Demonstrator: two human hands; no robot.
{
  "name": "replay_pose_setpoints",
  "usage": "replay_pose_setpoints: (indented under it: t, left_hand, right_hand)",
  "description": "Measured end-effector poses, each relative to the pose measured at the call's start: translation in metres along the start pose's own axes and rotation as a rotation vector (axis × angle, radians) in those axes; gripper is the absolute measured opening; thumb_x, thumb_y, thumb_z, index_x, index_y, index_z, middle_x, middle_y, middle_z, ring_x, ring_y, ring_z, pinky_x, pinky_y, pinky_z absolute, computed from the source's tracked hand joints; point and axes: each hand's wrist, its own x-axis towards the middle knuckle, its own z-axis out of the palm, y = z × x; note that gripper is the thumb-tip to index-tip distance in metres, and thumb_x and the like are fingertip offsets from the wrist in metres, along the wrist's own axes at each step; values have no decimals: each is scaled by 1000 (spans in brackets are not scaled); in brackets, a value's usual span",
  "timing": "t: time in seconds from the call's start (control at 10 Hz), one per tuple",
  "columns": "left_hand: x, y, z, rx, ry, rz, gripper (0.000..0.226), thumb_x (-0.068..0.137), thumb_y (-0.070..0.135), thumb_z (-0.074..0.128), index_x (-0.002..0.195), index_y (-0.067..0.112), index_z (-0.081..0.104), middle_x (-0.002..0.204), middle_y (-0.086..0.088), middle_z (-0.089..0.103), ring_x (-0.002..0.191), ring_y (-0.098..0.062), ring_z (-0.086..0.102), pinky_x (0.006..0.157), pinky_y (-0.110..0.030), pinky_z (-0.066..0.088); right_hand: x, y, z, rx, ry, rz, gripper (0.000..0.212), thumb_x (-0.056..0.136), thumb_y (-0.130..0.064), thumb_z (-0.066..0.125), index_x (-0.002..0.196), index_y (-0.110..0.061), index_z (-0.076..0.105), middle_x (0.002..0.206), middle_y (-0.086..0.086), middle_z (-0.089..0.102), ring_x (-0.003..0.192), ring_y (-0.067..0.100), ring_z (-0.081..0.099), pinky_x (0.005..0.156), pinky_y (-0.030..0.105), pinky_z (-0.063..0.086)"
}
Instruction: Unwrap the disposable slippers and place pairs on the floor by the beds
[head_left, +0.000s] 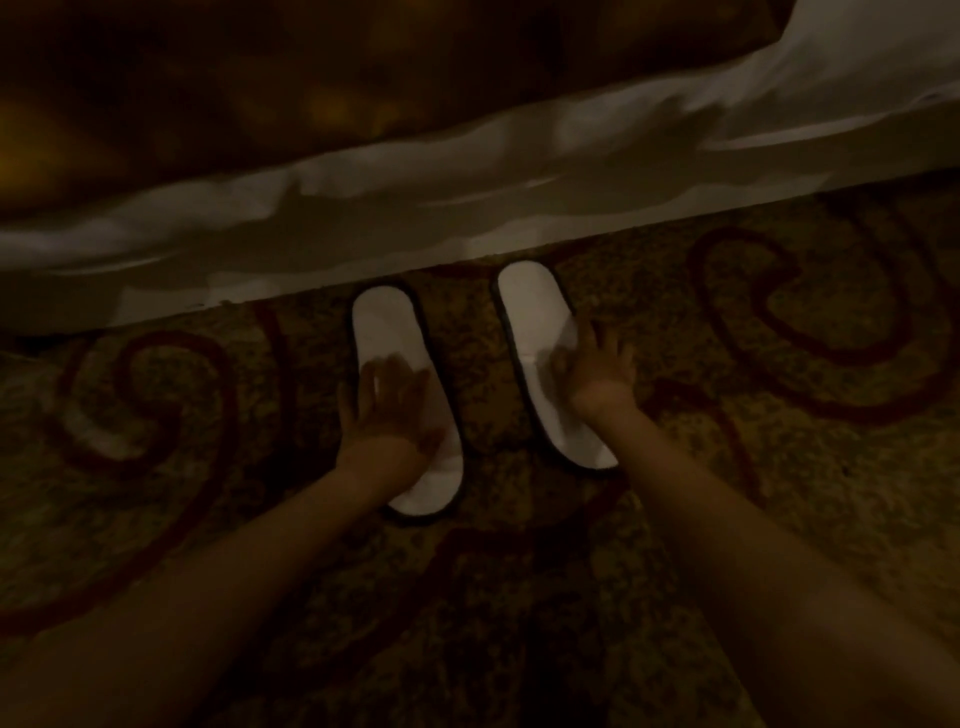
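Note:
Two white disposable slippers with dark edging lie side by side on the patterned carpet, toes toward the bed. My left hand (387, 410) rests flat on the middle of the left slipper (384, 327), fingers spread. My right hand (597, 369) lies with spread fingers on the right side of the right slipper (535, 312). Both slippers lie flat on the floor, a narrow strip of carpet between them. The room is dim and the hands look slightly blurred.
The bed's white sheet (467, 197) hangs along the top of the view, its lower edge just beyond the slipper toes. A darker cover (260, 78) lies above it. Brown carpet with red swirls (779, 338) spreads left, right and toward me.

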Motion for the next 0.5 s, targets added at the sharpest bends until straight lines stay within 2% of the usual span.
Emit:
replay_pose_setpoints:
  t: [0.1,0.2,0.3,0.4,0.5]
  left_hand:
    - [3,0,8,-92,-75,-46,76,89,60,33,146,35,-10,158,-2,-15,144,-30,-15,116,-54,-1]
    - [2,3,13,-144,-64,-48,76,90,56,36,147,32,-8,159,-5,-14,144,-32,-13,118,-50,2]
    - [-1,6,9,-160,-69,-70,75,91,53,37,147,31,-8,159,-4,-13,144,-32,-13,118,-49,2]
    - [-14,10,-12,-150,-72,-103,74,92,51,37,148,29,-7,159,-4,-11,145,-32,-9,118,-53,5]
    - [-42,15,-48,-67,-97,-71,69,93,47,39,149,23,6,159,-11,2,142,-37,11,114,-54,17]
  right_hand:
    - [-10,-4,17,-42,41,-83,85,83,-65,41,149,-29,0,159,11,-1,143,36,6,116,50,5]
    - [-15,2,30,-174,0,-150,93,79,-63,50,148,-30,-3,159,12,-9,144,36,1,115,53,3]
    - [-19,4,30,-191,-7,-161,92,80,-61,50,149,-29,-2,159,12,-10,144,37,0,115,53,4]
    - [-36,1,10,-176,-38,-153,86,85,-60,44,149,-28,-4,159,13,-8,143,40,3,115,53,7]
    - [-69,-3,-31,-199,-75,-173,74,89,-49,44,148,-20,12,156,18,14,137,41,20,111,52,20]
